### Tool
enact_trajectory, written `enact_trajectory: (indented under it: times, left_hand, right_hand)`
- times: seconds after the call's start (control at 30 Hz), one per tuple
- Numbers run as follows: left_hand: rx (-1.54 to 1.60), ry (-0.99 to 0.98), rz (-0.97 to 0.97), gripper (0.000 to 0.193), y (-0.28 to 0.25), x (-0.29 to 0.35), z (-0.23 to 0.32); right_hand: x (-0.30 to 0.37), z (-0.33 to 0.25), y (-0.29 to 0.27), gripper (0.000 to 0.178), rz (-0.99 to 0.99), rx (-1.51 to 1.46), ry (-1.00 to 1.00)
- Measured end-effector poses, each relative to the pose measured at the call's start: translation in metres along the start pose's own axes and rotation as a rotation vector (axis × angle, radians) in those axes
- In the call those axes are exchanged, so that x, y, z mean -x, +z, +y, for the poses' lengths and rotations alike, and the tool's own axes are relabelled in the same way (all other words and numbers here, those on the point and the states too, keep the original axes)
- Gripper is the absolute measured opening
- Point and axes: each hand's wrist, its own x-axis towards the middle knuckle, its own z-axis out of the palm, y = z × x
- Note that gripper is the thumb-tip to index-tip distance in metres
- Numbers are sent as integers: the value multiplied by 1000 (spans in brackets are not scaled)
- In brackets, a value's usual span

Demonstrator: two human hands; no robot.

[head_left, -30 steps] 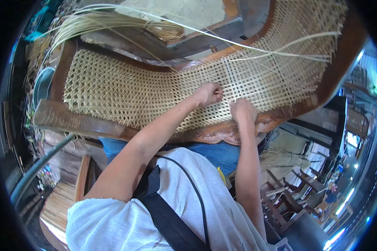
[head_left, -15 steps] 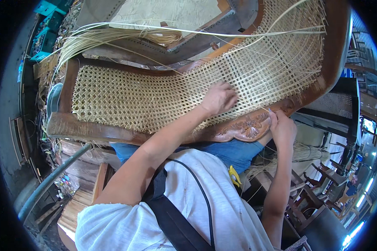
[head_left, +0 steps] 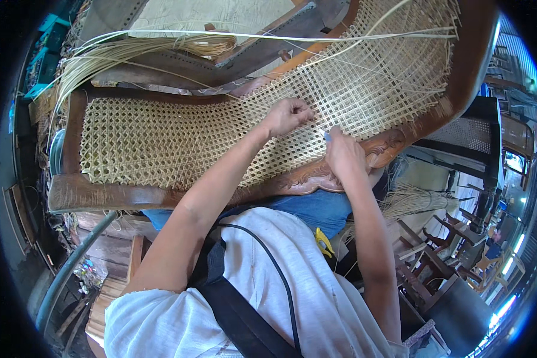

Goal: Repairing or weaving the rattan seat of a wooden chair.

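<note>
A wooden chair frame with carved edging lies across my lap, filled with woven cane webbing. Over the middle of the weave my left hand is closed, its fingers curled into a pinch; what they hold is too small to make out. Just right of it and nearer to me, my right hand is also closed, its fingertips down at the webbing. A small light-blue piece shows at those fingertips; whether it is a tool or a finger wrap I cannot tell. Long loose cane strands cross the frame's far side.
A bundle of cane strands rests on another wooden frame beyond. A yellow clamp-like tool is by my shirt. More cane and chair parts stand at right; a metal pipe runs at left.
My right hand has moved left from the carved edge onto the webbing, close to my left hand. The strand end seen at its fingers earlier no longer shows. The whole view has shifted slightly.
</note>
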Motion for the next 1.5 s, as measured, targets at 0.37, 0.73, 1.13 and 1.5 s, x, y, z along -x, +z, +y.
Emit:
enact_trajectory:
  times: [0.37,0.73,1.13,1.5]
  left_hand:
    - [-37,-56,-10,17,-4,-2,-12]
    - [-435,253,-57,27,10,-15,-1]
    - [-174,161,-33,18,16,13,-19]
    - [-360,35,71,24,45,13,15]
  right_hand:
    - [-23,-17,11,18,3,62,-25]
    - [-31,0,8,23,-25,12,61]
    - [-6,31,20,16,177,-103,52]
    - [-3,16,39,28,198,-328,162]
